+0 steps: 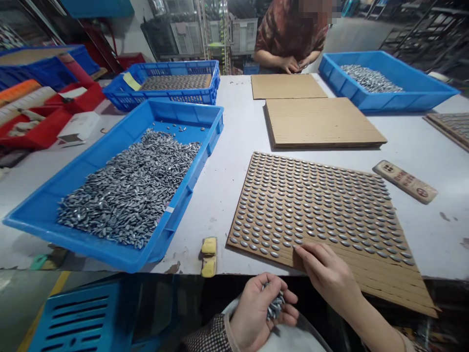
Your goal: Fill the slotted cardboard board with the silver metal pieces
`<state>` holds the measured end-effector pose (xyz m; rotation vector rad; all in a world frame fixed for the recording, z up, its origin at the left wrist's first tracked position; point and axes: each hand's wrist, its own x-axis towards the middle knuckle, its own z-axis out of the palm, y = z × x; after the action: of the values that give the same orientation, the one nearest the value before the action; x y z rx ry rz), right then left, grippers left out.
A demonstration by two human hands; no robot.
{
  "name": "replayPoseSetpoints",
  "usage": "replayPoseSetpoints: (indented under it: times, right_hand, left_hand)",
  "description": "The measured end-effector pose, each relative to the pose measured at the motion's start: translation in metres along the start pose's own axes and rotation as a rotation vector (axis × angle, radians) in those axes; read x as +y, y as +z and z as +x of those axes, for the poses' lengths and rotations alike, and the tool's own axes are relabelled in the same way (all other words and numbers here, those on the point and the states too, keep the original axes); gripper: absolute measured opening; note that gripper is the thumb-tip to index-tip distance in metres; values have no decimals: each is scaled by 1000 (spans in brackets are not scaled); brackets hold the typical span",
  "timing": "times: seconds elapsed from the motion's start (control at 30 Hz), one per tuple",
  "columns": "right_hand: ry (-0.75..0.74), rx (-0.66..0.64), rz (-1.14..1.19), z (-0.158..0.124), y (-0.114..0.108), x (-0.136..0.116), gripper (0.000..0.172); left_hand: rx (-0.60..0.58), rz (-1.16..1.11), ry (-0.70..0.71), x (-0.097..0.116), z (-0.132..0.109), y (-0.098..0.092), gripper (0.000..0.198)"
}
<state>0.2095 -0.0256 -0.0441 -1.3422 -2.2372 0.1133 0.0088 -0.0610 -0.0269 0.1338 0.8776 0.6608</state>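
Observation:
In my left hand (261,305), cupped just off the table's front edge, lies a handful of small grey metal pieces (275,304), pointed at both ends. The fingers curl round them. My right hand (328,274) pinches one such metal piece (295,247) at the near edge of a cardboard sheet (366,276). Rows of the same pieces stand across most of that sheet, and its near right strip is bare cardboard. To the left, a blue tray (190,181) holds a big heap of loose grey pieces (135,181).
Behind the sheet sits a stack of cardboard (322,122). A patterned bar (405,181) lies at right, yellow pads (208,256) near the front edge. A blue crate (120,100) and another blue tray (395,100) stand farther back. Across the table, a person (289,39) works with both hands.

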Motion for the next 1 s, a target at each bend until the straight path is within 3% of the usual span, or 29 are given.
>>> replayPoseSetpoints:
  times: [0.23,0.4,0.53,0.8,0.9,1.0]
  right_hand:
    - [27,25,6,2,0,-3,27]
    - [45,24,18,0,0,-2,28]
    - [95,76,158,-1,-9,-12,28]
    - [253,-190,675,-1,-23,-57,16]
    - [341,-227,781,1,-21,-59,16]
    - [334,-279,875,4,-21,-55,18]
  left_hand:
    - [69,-60,34,2,-1,-1,28]
    - [45,-14,37,2,-5,1,21]
    - [37,28,66,2,-6,3,27]
    - [90,26,142,0,-2,1,28]
    - [76,13,174,1,-2,2,28]
    - [54,9,168,2,-3,1,29]
